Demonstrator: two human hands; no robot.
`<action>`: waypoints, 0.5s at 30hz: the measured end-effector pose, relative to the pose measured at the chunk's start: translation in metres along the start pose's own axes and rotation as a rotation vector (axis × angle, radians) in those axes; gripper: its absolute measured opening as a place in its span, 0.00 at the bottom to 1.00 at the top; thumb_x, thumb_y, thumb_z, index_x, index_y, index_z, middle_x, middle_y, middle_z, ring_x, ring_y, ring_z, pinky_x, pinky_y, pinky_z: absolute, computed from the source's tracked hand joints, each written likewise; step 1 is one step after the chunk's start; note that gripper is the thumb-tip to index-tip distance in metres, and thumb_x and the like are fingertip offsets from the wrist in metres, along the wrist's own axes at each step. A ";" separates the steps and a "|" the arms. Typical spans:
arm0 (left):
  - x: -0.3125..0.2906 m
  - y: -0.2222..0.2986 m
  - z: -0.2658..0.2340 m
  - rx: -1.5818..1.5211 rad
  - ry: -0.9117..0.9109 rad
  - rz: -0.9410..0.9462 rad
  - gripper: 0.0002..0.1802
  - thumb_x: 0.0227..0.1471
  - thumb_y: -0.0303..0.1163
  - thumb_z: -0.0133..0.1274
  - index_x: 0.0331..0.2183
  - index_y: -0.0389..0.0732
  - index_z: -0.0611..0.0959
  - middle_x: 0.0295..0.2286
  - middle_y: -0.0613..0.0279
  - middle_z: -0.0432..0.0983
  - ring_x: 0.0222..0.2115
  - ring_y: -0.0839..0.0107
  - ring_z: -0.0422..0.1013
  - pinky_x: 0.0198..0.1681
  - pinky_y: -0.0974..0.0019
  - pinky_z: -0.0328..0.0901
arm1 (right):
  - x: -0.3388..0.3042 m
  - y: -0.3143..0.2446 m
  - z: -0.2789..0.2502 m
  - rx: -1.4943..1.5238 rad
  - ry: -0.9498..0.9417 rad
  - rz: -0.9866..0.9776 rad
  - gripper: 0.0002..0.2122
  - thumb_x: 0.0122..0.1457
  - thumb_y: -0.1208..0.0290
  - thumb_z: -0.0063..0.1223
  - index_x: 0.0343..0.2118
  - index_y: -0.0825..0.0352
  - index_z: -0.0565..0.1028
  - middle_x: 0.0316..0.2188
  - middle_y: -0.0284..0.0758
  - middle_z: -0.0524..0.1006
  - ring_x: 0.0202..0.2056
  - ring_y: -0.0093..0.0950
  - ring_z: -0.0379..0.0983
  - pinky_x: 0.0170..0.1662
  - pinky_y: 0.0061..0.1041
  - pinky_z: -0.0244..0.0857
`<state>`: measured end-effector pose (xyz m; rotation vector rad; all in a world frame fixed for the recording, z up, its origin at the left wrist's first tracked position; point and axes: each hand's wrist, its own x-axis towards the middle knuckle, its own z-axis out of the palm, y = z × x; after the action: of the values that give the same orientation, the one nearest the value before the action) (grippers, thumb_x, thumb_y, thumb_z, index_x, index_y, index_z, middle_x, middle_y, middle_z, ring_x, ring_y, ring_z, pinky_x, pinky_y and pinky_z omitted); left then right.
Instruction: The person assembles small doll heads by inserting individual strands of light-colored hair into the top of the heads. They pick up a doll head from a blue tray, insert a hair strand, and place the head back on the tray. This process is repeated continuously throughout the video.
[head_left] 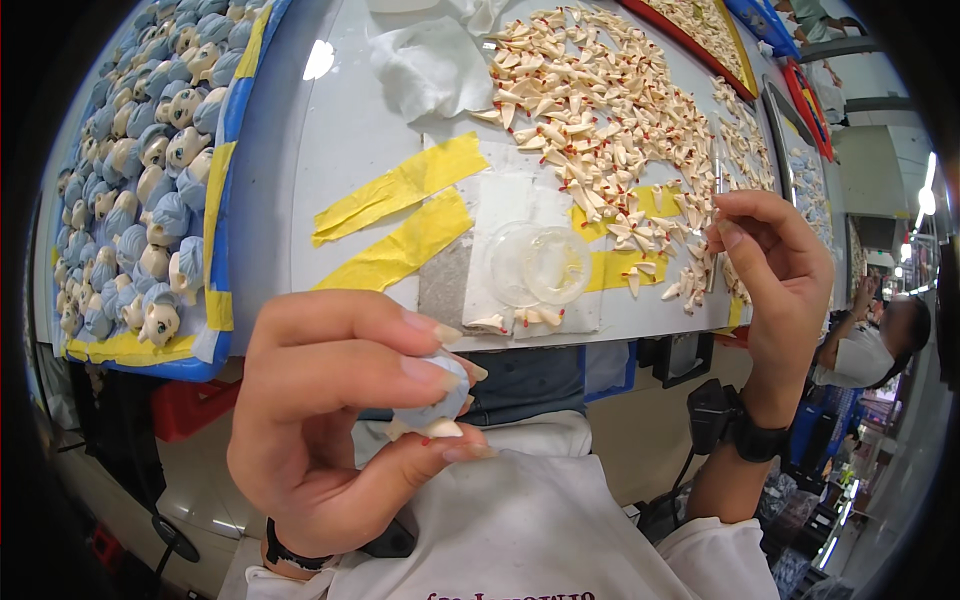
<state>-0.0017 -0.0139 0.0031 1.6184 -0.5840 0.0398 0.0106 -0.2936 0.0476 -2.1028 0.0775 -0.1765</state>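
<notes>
My left hand (330, 420) pinches a small doll head (432, 395) with light blue hair between its thumb and fingers, above my lap. A small cream pointed piece (445, 428) with a red tip shows at the head's lower side, by the thumb. Over the right edge of the loose pile, my right hand (775, 250) has thumb and forefinger closed at a thin upright stick (716, 165), partly hidden by the fingertips. The pile of cream pointed pieces (600, 100) with red tips spreads across the table.
A blue tray (222, 240) edged with yellow tape holds many blue-haired doll heads at the left. Two round clear dishes (555, 265) stand near the table's front edge, beside yellow tape strips (400, 235). A crumpled white cloth (430, 70) lies behind. Another person (865, 340) sits far right.
</notes>
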 end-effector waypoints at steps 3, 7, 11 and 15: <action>-0.001 0.000 0.000 -0.004 0.009 0.002 0.24 0.34 0.24 0.62 0.34 0.39 0.67 0.35 0.54 0.61 0.26 0.69 0.70 0.24 0.76 0.66 | 0.002 0.002 0.000 -0.116 0.015 -0.079 0.08 0.49 0.83 0.46 0.34 0.73 0.72 0.31 0.32 0.72 0.31 0.19 0.68 0.36 0.16 0.61; -0.001 -0.002 0.000 -0.005 0.010 0.006 0.24 0.34 0.25 0.62 0.34 0.39 0.67 0.35 0.54 0.61 0.26 0.69 0.70 0.24 0.76 0.66 | 0.009 -0.003 0.006 -0.431 -0.031 -0.227 0.09 0.45 0.82 0.49 0.32 0.71 0.73 0.28 0.34 0.72 0.30 0.24 0.68 0.34 0.20 0.60; 0.000 -0.001 0.001 0.000 -0.010 0.011 0.23 0.35 0.25 0.62 0.34 0.38 0.68 0.35 0.54 0.61 0.26 0.69 0.70 0.24 0.76 0.66 | 0.014 -0.005 0.016 -0.587 -0.045 -0.292 0.07 0.42 0.82 0.50 0.27 0.69 0.74 0.25 0.36 0.71 0.28 0.29 0.68 0.32 0.23 0.60; -0.001 0.000 -0.001 0.019 -0.019 0.001 0.23 0.35 0.24 0.62 0.34 0.38 0.68 0.36 0.54 0.61 0.26 0.68 0.70 0.24 0.75 0.66 | 0.020 -0.003 0.017 -0.596 -0.060 -0.286 0.05 0.41 0.82 0.50 0.24 0.70 0.73 0.24 0.36 0.71 0.27 0.31 0.67 0.31 0.25 0.60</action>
<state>-0.0020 -0.0129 0.0029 1.6390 -0.6000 0.0310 0.0325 -0.2803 0.0434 -2.7077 -0.2365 -0.2881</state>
